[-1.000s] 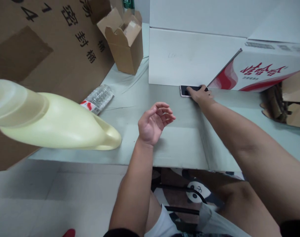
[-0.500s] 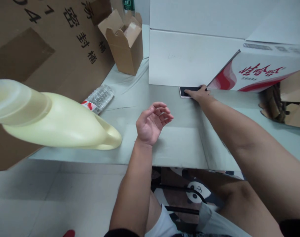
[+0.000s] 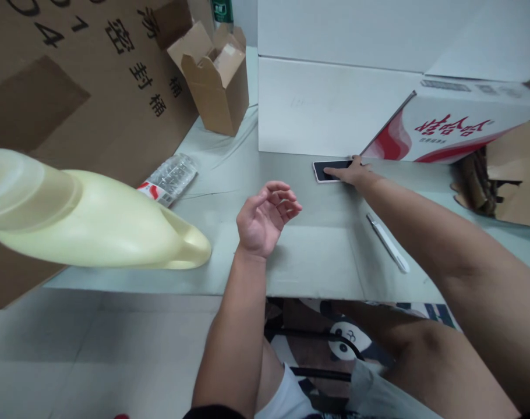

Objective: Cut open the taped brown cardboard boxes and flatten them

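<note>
My left hand [image 3: 265, 218] rests palm up on the grey table [image 3: 317, 256], fingers loosely curled and apart, holding nothing. My right hand [image 3: 354, 173] reaches to the far side and lies on a dark phone [image 3: 325, 170] that sits flat against the base of a white box [image 3: 330, 107]; its fingers are stretched over the screen. A white pen-like tool [image 3: 388, 243] lies on the table beside my right forearm.
A pale yellow jug [image 3: 90, 218] lies on its side at the left. A crushed clear bottle [image 3: 169, 178] lies behind it. A large cardboard sheet [image 3: 73, 87] leans at left, a small open carton [image 3: 216, 75] stands behind. A red-and-white carton [image 3: 448, 131] is at right.
My right hand has slid slightly along the phone, and my right forearm has shifted, uncovering the white pen-like tool. My left hand has stayed almost still.
</note>
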Action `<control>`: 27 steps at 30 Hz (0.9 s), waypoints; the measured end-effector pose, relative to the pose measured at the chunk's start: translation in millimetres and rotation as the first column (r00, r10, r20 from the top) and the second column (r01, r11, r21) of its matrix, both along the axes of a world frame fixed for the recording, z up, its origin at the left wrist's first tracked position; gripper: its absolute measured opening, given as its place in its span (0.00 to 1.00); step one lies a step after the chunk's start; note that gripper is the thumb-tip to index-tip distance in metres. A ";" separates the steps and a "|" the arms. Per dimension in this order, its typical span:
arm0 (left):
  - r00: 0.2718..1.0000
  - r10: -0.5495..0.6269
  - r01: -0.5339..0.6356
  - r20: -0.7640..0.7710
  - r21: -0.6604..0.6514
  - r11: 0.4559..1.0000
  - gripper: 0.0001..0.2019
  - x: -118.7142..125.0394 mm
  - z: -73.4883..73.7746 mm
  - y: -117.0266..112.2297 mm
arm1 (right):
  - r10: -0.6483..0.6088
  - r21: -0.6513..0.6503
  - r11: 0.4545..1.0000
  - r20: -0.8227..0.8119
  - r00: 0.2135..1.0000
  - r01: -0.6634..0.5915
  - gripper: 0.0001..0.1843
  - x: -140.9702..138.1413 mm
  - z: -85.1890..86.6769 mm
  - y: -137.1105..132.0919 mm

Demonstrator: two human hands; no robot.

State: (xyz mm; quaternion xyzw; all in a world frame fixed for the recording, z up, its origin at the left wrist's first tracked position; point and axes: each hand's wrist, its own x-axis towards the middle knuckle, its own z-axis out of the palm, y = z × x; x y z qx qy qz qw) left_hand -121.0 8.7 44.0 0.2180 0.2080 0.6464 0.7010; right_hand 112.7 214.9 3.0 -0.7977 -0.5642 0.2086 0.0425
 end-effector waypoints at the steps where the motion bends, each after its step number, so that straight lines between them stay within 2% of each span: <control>1: 1.000 -0.001 0.001 0.000 0.002 1.000 0.13 0.6 -0.1 0.5 | -0.010 -0.011 1.000 -0.001 1.000 0.010 0.62 2.5 2.2 -4.2; 3: 1.000 0.000 0.000 -0.011 0.003 1.000 0.13 2.2 -0.3 1.2 | -0.042 -0.024 0.999 -0.007 0.999 0.042 0.56 6.6 7.6 -12.1; 5: 1.000 0.000 0.000 -0.029 -0.003 1.000 0.13 3.8 -0.1 1.4 | -0.018 0.002 1.000 -0.016 1.000 0.019 0.52 9.2 13.2 -18.4; 10: 0.999 0.007 -0.007 -0.053 -0.012 1.000 0.13 5.5 0.9 0.9 | 0.024 0.085 0.996 -0.027 0.999 -0.021 0.53 6.2 18.2 -20.8; 16: 1.000 -0.002 0.002 -0.028 0.000 1.000 0.13 4.3 1.4 -0.1 | 0.080 0.154 0.984 0.069 0.994 -0.090 0.54 -7.7 6.2 -3.3; 22: 1.000 0.014 -0.014 -0.019 0.002 1.000 0.13 0.3 2.6 -1.7 | 0.029 0.063 0.997 0.069 0.997 -0.033 0.62 -2.8 -3.9 15.0; 27: 0.999 0.020 -0.020 -0.031 -0.002 1.000 0.13 0.2 3.1 -2.9 | 0.010 0.089 0.996 0.038 0.999 -0.013 0.62 3.4 -12.9 20.7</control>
